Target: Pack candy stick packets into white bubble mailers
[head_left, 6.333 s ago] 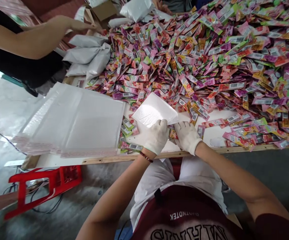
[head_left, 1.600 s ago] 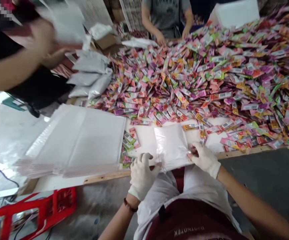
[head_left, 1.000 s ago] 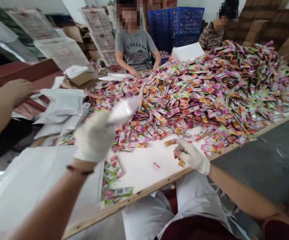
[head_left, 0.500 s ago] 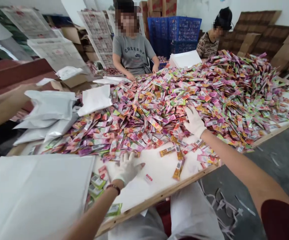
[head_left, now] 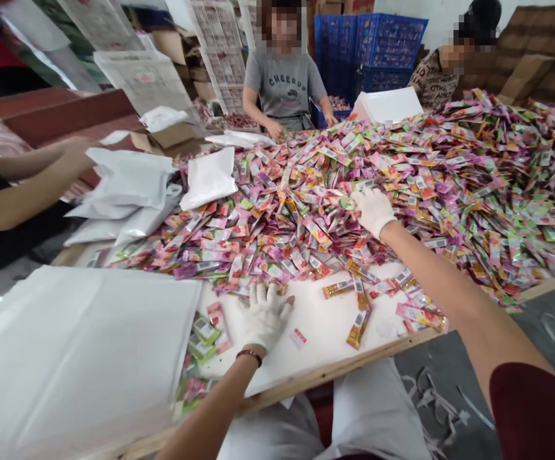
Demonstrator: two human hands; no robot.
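A broad heap of small printed stick packets [head_left: 301, 214] in pink, purple, green and orange covers much of the white tabletop [head_left: 277, 358]. My gloved left hand [head_left: 264, 316] lies palm down at the heap's near edge, fingers spread, holding nothing visible. Further right, my gloved right hand [head_left: 374, 211] reaches into the heap. Its fingers are bent together around packets at the fingertips; how many is hidden. Several orange packets [head_left: 358, 327] lie loose between my hands, near a small red-and-white slip [head_left: 298, 337].
White sheets or bags [head_left: 90, 345] lie at near left, beside green packets [head_left: 203, 331]. Filled white pouches [head_left: 131, 172] are stacked beyond, by a co-worker's arm [head_left: 32, 182]. Two people sit across the table. Blue crates [head_left: 387, 41] stand behind; a wooden edge [head_left: 335, 369] borders the table.
My right hand's spread fingers have drawn together on the heap. My left hand has flattened out by the near edge. The view has swung left, shifting the scene rightward.
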